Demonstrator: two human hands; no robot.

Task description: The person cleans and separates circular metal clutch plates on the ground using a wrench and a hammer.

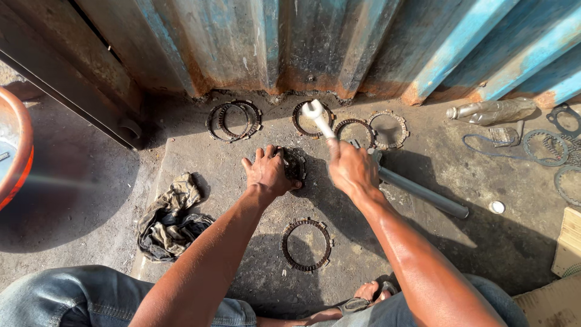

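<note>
Your left hand [269, 171] lies open, pressing down a toothed clutch part [295, 165] on the concrete floor [230, 151], while your right hand [351, 166], just beside it, grips a raised wrench [318, 118].

wrench [317, 116]: we've got it raised, pale metal, open end up
toothed disc [295, 165]: dark, flat, just left of the wrench
</note>
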